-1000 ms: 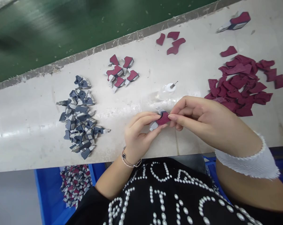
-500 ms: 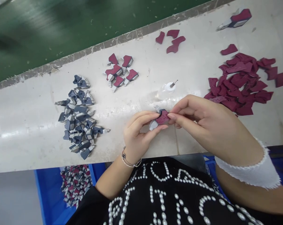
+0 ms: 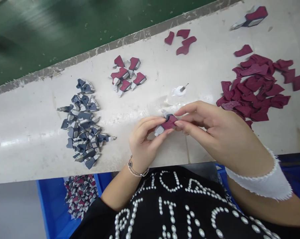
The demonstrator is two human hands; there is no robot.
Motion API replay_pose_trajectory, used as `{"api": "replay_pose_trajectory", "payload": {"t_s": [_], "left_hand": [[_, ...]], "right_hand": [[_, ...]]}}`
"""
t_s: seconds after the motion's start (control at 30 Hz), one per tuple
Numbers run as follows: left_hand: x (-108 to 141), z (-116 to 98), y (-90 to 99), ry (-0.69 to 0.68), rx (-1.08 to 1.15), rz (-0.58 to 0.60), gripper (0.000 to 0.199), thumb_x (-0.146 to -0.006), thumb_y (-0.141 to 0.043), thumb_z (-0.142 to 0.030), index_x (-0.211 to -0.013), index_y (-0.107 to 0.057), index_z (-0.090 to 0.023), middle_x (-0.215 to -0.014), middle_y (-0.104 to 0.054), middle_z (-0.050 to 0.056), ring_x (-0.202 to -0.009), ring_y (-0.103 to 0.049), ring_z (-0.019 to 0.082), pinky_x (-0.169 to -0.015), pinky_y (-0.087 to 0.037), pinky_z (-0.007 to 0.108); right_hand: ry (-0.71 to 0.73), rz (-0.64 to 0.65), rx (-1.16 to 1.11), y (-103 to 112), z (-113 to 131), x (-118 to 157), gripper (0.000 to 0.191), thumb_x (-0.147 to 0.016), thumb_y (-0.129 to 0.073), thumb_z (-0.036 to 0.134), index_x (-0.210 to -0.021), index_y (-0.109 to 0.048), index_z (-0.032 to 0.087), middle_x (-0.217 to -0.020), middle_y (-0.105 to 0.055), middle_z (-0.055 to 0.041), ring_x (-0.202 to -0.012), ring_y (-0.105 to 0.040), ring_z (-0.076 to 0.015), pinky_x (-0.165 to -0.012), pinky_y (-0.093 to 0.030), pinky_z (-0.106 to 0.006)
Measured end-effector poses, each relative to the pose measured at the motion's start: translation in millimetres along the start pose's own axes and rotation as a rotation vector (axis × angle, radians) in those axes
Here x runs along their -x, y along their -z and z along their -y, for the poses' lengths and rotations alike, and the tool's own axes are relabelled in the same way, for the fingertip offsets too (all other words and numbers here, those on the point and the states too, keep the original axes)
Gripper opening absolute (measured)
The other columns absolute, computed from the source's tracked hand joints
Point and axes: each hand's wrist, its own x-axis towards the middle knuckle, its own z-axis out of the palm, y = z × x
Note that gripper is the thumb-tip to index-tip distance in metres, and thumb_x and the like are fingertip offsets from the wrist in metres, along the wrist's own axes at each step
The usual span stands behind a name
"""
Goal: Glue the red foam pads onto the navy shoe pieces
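Note:
Between my two hands is a small plastic piece (image 3: 169, 122) with a maroon cover on a dark blue and light grey body. My left hand (image 3: 147, 136) pinches its left side between thumb and fingers. My right hand (image 3: 204, 129) has its thumb and fingertips closed on the right end of the same piece. Just beyond the hands lies a clear bottle (image 3: 177, 94) with a white cap and thin metal tip. To the right is a heap of loose maroon covers (image 3: 254, 86), partly hidden behind my right hand. A pile of blue-grey bodies (image 3: 84, 124) lies to the left.
Several maroon-covered pieces (image 3: 126, 78) are grouped toward the back. A few loose maroon parts (image 3: 183, 41) lie farther back, and a larger covered piece (image 3: 254, 17) rests at the far right. Below the table edge stands a blue bin (image 3: 44, 199) holding many pieces.
Both hands have shifted slightly left with the plastic piece, which has turned a little. Its grey upper part shows more clearly now. The piles look the same.

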Motion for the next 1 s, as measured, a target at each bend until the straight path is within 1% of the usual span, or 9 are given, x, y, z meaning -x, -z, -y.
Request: {"api": "replay_pose_trajectory", "payload": {"t_s": [0.07, 0.17, 0.27, 0.43, 0.53, 0.63, 0.73, 0.83, 1.0], "left_hand": [[1, 0, 0.3, 0.026, 0.017, 0.0, 0.037, -0.083, -0.085, -0.019, -0.117, -0.074, -0.026, -0.107, -0.076, 0.003, -0.1, -0.073, 0.016, -0.083, -0.065, 0.028], [1, 0, 0.2, 0.032, 0.026, 0.004, 0.037, -0.083, -0.085, -0.02, -0.118, -0.073, -0.026, -0.107, -0.076, 0.003, -0.1, -0.073, 0.017, -0.082, -0.065, 0.029], [0, 0, 0.1, 0.027, 0.023, 0.014, 0.036, -0.084, -0.084, -0.022, -0.118, -0.073, -0.027, -0.107, -0.076, 0.004, -0.1, -0.073, 0.017, -0.081, -0.065, 0.029], [0, -1, 0.4, 0.038, 0.016, 0.028, 0.035, -0.085, -0.083, -0.023, -0.118, -0.073, -0.027, -0.107, -0.076, 0.004, -0.101, -0.073, 0.018, -0.082, -0.066, 0.031], [-1, -1, 0.6, 0.022, -0.002, 0.027, 0.035, -0.085, -0.083, -0.023, -0.118, -0.073, -0.027, -0.108, -0.076, 0.004, -0.102, -0.073, 0.018, -0.083, -0.066, 0.032], [-2, -1, 0.8, -0.007, -0.01, 0.023, 0.035, -0.084, -0.083, -0.02, -0.117, -0.074, -0.026, -0.107, -0.077, 0.003, -0.102, -0.073, 0.017, -0.084, -0.065, 0.03], [-2, 0, 1.1, -0.037, -0.016, 0.014, 0.037, -0.083, -0.084, -0.018, -0.117, -0.074, -0.026, -0.107, -0.078, 0.002, -0.101, -0.073, 0.016, -0.085, -0.065, 0.029], [-3, 1, 1.7, -0.061, -0.043, 0.015, 0.036, -0.084, -0.084, -0.019, -0.117, -0.074, -0.027, -0.107, -0.078, 0.002, -0.101, -0.074, 0.016, -0.085, -0.066, 0.03], [-5, 1, 2.3, -0.084, -0.023, 0.011, 0.038, -0.082, -0.085, -0.016, -0.117, -0.074, -0.026, -0.106, -0.079, 0.002, -0.1, -0.075, 0.015, -0.088, -0.066, 0.03]], "right_hand": [[-0.012, 0.009, 0.01, 1, 0, 1, 0.017, -0.1, -0.064, 0.042, -0.11, -0.067, 0.029, -0.091, -0.08, 0.0058, -0.082, -0.075, -0.0164, -0.066, -0.051, -0.03], [-0.015, 0.008, 0.023, 4, 1, 3, 0.015, -0.099, -0.065, 0.042, -0.105, -0.068, 0.029, -0.09, -0.08, 0.0051, -0.08, -0.074, -0.0166, -0.063, -0.05, -0.03], [0.004, -0.005, 0.044, 5, 2, 3, 0.014, -0.099, -0.064, 0.042, -0.104, -0.068, 0.029, -0.091, -0.08, 0.0045, -0.082, -0.075, -0.0178, -0.065, -0.05, -0.031], [0.043, 0.006, 0.095, 5, 2, -1, 0.009, -0.101, -0.061, 0.039, -0.105, -0.065, 0.032, -0.087, -0.078, 0.0042, -0.076, -0.073, -0.0195, -0.061, -0.047, -0.033], [0.04, 0.017, 0.1, 5, 3, -2, 0.008, -0.101, -0.061, 0.038, -0.103, -0.065, 0.031, -0.083, -0.077, 0.0058, -0.072, -0.071, -0.0173, -0.06, -0.045, -0.032], [0.036, 0.032, 0.101, 6, 3, -4, 0.008, -0.1, -0.062, 0.037, -0.102, -0.065, 0.03, -0.08, -0.077, 0.0063, -0.069, -0.07, -0.0168, -0.059, -0.043, -0.032], [0.045, 0.059, 0.101, 7, 2, -6, 0.009, -0.1, -0.062, 0.038, -0.101, -0.065, 0.03, -0.082, -0.077, 0.0055, -0.073, -0.072, -0.0181, -0.059, -0.044, -0.032], [0.066, 0.089, 0.109, 8, 2, -9, 0.01, -0.1, -0.061, 0.037, -0.097, -0.065, 0.029, -0.083, -0.078, 0.005, -0.076, -0.073, -0.0192, -0.061, -0.045, -0.033], [0.069, 0.099, 0.123, 8, 3, -11, 0.01, -0.1, -0.06, 0.034, -0.095, -0.067, 0.029, -0.08, -0.075, 0.0048, -0.072, -0.071, -0.0184, -0.06, -0.045, -0.034]]}}
